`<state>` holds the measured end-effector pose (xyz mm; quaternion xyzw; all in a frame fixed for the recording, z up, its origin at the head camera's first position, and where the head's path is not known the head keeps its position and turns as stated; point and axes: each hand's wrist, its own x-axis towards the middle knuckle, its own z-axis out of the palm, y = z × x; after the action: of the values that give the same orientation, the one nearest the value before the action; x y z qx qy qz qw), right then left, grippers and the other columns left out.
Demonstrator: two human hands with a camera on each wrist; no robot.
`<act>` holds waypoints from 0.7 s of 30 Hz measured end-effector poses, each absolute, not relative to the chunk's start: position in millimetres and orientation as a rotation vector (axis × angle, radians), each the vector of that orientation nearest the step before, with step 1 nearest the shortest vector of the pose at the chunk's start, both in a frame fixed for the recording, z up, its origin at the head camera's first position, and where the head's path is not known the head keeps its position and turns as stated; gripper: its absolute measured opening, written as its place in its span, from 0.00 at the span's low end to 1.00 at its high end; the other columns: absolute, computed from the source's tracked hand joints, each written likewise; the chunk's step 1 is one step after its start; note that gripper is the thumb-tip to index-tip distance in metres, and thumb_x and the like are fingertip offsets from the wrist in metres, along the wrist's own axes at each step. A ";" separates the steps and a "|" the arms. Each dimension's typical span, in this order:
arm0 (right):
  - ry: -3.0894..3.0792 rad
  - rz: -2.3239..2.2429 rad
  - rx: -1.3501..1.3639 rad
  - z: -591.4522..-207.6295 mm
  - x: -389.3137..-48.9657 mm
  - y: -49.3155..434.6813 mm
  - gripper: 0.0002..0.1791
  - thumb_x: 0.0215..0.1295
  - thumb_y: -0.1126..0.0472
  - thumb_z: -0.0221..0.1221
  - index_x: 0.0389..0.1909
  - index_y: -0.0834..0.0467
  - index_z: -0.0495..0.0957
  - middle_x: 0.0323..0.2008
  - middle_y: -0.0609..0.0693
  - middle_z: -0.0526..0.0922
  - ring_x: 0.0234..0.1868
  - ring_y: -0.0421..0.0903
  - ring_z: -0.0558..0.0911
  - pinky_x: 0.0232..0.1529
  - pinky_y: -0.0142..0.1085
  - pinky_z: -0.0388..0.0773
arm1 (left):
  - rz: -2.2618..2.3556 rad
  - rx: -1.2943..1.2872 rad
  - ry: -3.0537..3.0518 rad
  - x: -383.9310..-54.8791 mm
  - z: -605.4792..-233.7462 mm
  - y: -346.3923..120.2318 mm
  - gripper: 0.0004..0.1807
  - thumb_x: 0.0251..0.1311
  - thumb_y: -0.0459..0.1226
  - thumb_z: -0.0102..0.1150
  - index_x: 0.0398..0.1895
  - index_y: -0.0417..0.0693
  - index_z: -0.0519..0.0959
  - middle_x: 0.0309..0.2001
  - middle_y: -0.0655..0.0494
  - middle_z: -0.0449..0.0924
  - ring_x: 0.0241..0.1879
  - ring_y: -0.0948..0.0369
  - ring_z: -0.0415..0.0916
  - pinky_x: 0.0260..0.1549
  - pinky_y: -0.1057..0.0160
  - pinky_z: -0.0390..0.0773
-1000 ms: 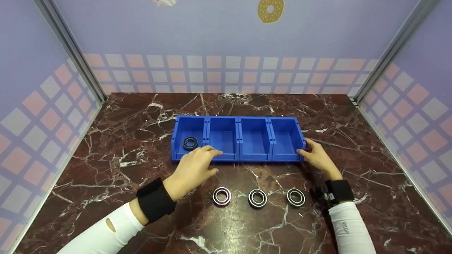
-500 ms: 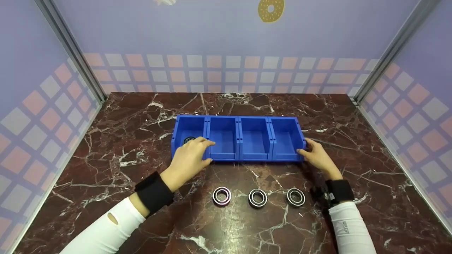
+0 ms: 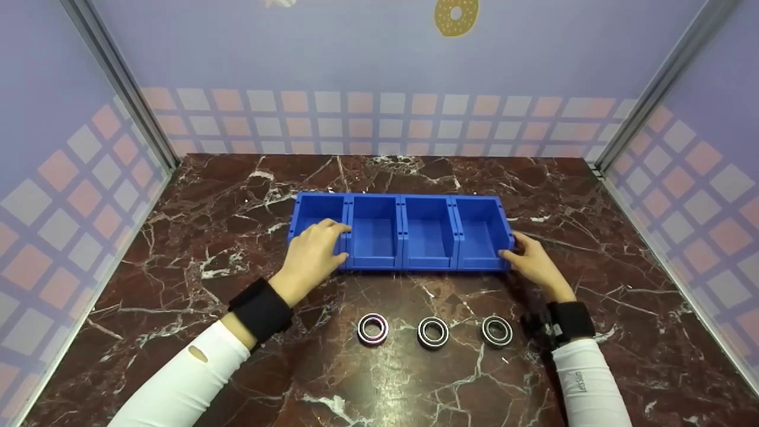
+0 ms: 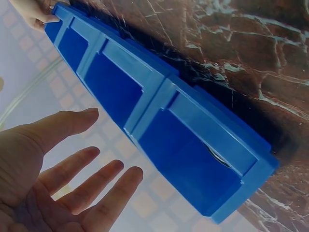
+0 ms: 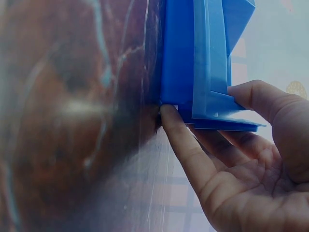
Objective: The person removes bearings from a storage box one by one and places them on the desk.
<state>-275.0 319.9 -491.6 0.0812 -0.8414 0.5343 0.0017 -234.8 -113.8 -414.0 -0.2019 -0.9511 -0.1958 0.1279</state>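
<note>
A row of joined blue storage bins (image 3: 375, 261) stands on the table. My left hand (image 3: 311, 255) hovers over the leftmost bin, holding nothing; in the left wrist view its fingers (image 4: 104, 198) are spread and loosely bent, apart from the bins. A thin edge of a bearing (image 4: 218, 156) shows inside that bin, but the hand hides it from the head view. My right hand (image 3: 536, 267) grips the right end wall, with the thumb (image 5: 256, 96) on the inner side and fingers outside.
Three ring bearings lie in a row in front of the bins: a left one (image 3: 373, 316) with a purplish tint, a middle one (image 3: 433, 321), and a right one (image 3: 497, 319). The dark red marble-patterned table (image 3: 237, 196) is enclosed by patterned walls (image 3: 367, 65).
My left hand has moved up and to the left, over the leftmost bin, covering the bearing seen there earlier. My right hand keeps its hold; the three table bearings have not moved.
</note>
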 end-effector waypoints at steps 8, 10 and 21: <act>-2.643 1.671 0.249 -493.2 -274.6 320.9 0.26 0.70 0.74 0.57 0.67 0.78 0.66 0.48 0.67 0.80 0.33 0.35 0.79 0.27 0.24 0.75 | -0.536 -0.517 -2.806 -246.1 -420.2 -120.6 0.26 0.55 0.34 0.76 0.59 0.40 0.83 0.55 0.39 0.83 0.50 0.40 0.82 0.43 0.41 0.86; -2.642 1.679 0.252 -492.9 -274.4 320.6 0.27 0.71 0.74 0.57 0.68 0.79 0.65 0.51 0.70 0.79 0.35 0.34 0.80 0.30 0.24 0.77 | -0.522 -0.500 -2.812 -248.5 -421.4 -122.1 0.26 0.56 0.34 0.76 0.59 0.40 0.83 0.54 0.39 0.83 0.49 0.41 0.83 0.42 0.42 0.86; -2.659 1.634 0.257 -491.5 -274.7 318.8 0.28 0.70 0.74 0.58 0.68 0.78 0.65 0.53 0.72 0.79 0.36 0.36 0.80 0.30 0.25 0.78 | -0.532 -0.416 -2.842 -262.3 -428.8 -128.6 0.26 0.54 0.34 0.76 0.58 0.39 0.83 0.54 0.40 0.83 0.52 0.40 0.82 0.43 0.40 0.85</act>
<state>-274.7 318.8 -491.5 0.0820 -0.8492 0.5217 0.0049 -262.3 -128.6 -428.8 -0.1414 -0.9670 -0.1811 0.1098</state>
